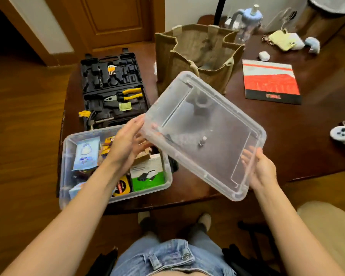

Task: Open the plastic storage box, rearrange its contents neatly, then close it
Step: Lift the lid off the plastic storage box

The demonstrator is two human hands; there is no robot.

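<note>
You are seated at the dark wooden table [287, 136], and the largest thing in play is the clear lid [203, 134], held tilted in the air above the table's near edge, to the right of the box it came from. Your left hand [127, 142] grips the lid's left end with fingers curled under the rim; your right hand [262, 170] holds the near right end, thumb on the outside and fingers showing through the plastic.

The plastic storage box [68, 156] stands open at the table's near left corner. So the opening step looks done. The sorting is, as far as I can judge, not begun: the contents lie jumbled, and the lid has yet to be set down, then put back at the end.

Behind the box, along the left edge, lies an open black tool case [113, 88] with yellow-handled pliers [127, 94]. A burlap tote bag [197, 56] stands toward the far edge.

Inside the box, a white-and-green carton [147, 176] showing a cable adapter sits at the near right, a yellow tape measure [123, 188] just left of it, and a pale blue packet [86, 154] leans at the left wall.

Writing is poor: the red-and-black booklet [271, 82] toward the right has red lettering on its dark strip, too blurred to read. The tape measure's label is also illegible.
</note>
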